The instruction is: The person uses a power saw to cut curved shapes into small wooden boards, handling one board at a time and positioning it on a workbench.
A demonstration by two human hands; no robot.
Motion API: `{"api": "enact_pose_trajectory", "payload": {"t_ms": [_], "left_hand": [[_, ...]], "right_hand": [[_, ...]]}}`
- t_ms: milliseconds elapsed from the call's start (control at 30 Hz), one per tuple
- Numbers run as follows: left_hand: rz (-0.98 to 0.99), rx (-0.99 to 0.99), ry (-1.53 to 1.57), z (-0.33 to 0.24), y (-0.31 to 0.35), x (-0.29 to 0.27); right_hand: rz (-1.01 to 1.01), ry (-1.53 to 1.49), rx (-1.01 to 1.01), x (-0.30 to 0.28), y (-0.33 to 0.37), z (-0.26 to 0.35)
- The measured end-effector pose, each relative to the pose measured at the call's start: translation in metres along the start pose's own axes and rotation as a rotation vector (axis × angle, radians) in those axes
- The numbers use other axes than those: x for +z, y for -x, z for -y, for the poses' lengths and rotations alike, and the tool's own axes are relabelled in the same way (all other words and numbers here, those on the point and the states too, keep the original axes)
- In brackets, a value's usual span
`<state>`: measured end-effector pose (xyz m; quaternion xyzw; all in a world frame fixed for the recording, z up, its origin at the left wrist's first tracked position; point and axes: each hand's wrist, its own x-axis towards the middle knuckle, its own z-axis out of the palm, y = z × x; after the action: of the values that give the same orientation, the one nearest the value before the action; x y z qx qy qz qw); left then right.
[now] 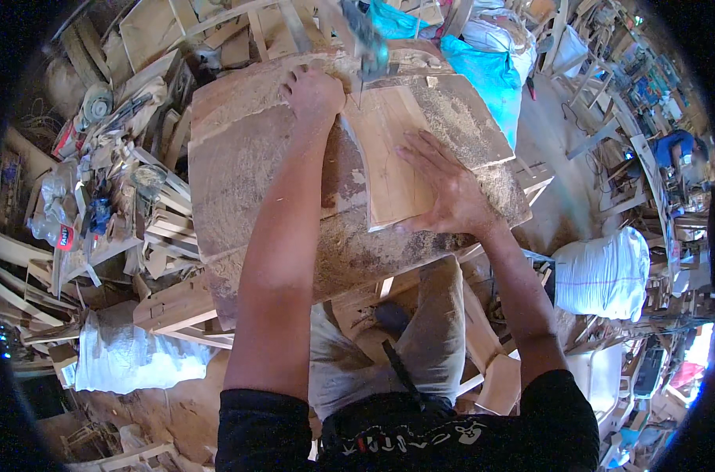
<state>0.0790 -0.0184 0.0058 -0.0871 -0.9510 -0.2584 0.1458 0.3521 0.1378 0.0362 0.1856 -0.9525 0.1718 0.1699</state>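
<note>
A flat, pale wooden board with a curved left edge lies on the dusty brown work table. Its far end meets the thin upright blade of a saw, below a blurred machine part. My left hand rests beside the board's far left corner, close to the blade, with fingers apart and bent down; their tips are partly hidden. Spread across the board's right side, my right hand lies with fingers stretched out and its thumb by the near edge.
Sawdust covers the table. Piled wood offcuts and plastic bottles crowd the left. A turquoise sack stands beyond the table's far right; a white sack sits at right. Another person is at far right.
</note>
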Motion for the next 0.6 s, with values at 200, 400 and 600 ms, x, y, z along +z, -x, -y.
{"api": "enact_pose_trajectory", "payload": {"t_ms": [200,400,600], "left_hand": [[0.030,-0.012,-0.026,-0.0013,-0.0037,-0.0018],[0.007,-0.017,0.005,-0.0010,-0.0029,-0.0005],[-0.014,-0.020,0.036,0.0050,-0.0037,-0.0013]], "right_hand": [[-0.016,-0.010,-0.008,-0.0004,-0.0039,0.0012],[-0.019,-0.012,-0.009,0.0013,-0.0043,0.0004],[-0.027,0.005,-0.013,0.0051,-0.0063,0.0039]]}}
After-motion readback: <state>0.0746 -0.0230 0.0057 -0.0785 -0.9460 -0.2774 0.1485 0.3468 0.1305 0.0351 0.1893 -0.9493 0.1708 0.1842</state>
